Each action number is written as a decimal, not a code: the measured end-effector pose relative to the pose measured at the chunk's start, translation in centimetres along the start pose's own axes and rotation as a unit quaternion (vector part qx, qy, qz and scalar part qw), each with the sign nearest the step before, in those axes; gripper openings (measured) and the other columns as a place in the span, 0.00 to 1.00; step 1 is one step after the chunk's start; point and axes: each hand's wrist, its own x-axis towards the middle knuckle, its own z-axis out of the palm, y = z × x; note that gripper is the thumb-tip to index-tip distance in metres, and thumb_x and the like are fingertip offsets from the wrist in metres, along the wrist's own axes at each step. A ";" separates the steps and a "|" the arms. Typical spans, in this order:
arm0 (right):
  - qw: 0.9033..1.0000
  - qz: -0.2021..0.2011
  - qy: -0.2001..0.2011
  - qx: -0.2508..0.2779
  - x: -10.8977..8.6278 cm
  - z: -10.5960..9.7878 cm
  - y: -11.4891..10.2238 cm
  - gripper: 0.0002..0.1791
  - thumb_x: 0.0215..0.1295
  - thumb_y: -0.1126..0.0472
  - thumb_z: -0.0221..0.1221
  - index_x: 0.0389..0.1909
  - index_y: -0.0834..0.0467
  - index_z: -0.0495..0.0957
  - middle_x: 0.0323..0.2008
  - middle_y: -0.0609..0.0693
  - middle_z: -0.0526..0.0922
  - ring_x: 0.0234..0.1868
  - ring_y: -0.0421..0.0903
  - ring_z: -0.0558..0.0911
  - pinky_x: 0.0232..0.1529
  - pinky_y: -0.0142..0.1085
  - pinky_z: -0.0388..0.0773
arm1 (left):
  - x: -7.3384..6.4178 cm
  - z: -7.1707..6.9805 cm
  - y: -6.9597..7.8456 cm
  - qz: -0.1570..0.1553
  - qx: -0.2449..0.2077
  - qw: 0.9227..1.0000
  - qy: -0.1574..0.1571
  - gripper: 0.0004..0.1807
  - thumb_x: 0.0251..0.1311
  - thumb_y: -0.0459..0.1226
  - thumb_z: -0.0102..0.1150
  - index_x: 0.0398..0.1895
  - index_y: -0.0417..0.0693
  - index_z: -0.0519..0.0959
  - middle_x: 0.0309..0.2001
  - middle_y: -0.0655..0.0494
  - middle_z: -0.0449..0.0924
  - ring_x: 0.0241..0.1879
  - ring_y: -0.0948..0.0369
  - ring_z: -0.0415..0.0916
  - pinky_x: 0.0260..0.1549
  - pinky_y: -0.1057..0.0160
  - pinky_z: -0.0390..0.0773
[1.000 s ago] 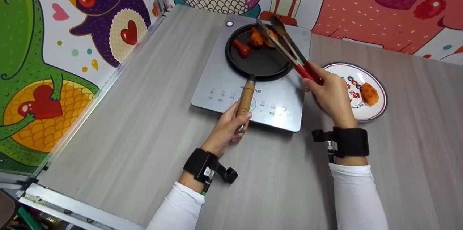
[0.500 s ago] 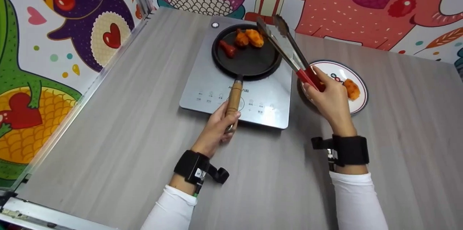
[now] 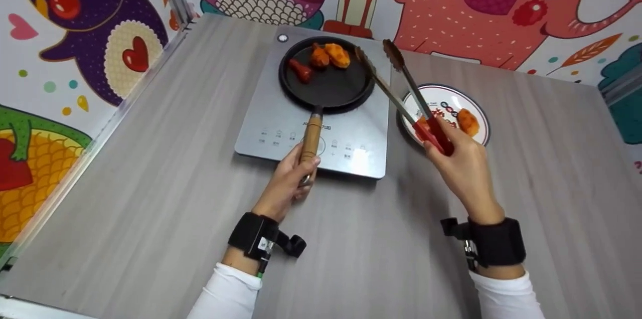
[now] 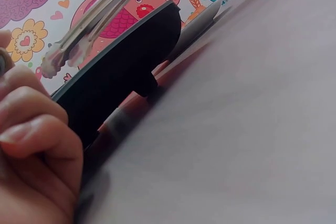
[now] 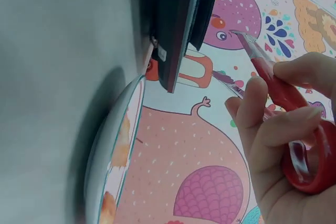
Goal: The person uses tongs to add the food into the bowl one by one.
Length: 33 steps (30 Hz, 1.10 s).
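tongs [image 3: 415, 91] in right hand [image 3: 465, 163] near red-lettered plate [image 3: 440, 92]

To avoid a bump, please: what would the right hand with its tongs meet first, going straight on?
Probably the decorated wall behind the cooktop: the tongs in the right hand point toward it and look higher than the pan, though depth is unclear.
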 end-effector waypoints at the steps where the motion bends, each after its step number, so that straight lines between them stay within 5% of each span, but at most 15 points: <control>1: 1.000 -0.002 0.003 -0.001 -0.4 -0.1 0.1 0.25 0.54 0.59 0.59 0.55 0.57 0.72 0.45 0.59 0.77 0.36 0.53 0.74 0.33 0.42 0.68 | -0.1 0.0 0.0 0.000 -0.002 1.000 0.002 0.41 0.52 0.46 0.60 0.67 0.58 0.51 0.22 0.57 0.64 0.14 0.67 0.56 0.09 0.74 0.56; 8: 0.999 -0.007 0.029 -0.015 -2.7 -0.9 1.0 0.25 0.52 0.60 0.60 0.54 0.59 0.73 0.41 0.60 0.78 0.31 0.53 0.74 0.29 0.42 0.68 | 0.0 0.0 0.0 -0.003 -0.015 1.000 0.003 0.40 0.51 0.45 0.61 0.66 0.58 0.52 0.22 0.56 0.65 0.15 0.66 0.56 0.09 0.73 0.55; 24: 0.999 0.034 0.015 -0.035 -6.0 -2.3 3.2 0.27 0.53 0.60 0.60 0.56 0.61 0.70 0.45 0.61 0.77 0.33 0.53 0.75 0.29 0.44 0.69 | -0.1 0.0 -0.1 -0.010 -0.019 1.000 0.015 0.40 0.49 0.45 0.62 0.65 0.60 0.54 0.23 0.55 0.64 0.15 0.66 0.56 0.08 0.73 0.54; 33: 0.996 0.031 0.039 -0.071 -6.8 -3.4 4.2 0.26 0.51 0.60 0.61 0.55 0.58 0.73 0.32 0.57 0.79 0.23 0.48 0.70 0.21 0.37 0.63 | -0.1 0.1 0.0 -0.006 -0.021 1.000 0.011 0.39 0.50 0.44 0.61 0.65 0.59 0.54 0.22 0.55 0.65 0.15 0.66 0.56 0.08 0.73 0.54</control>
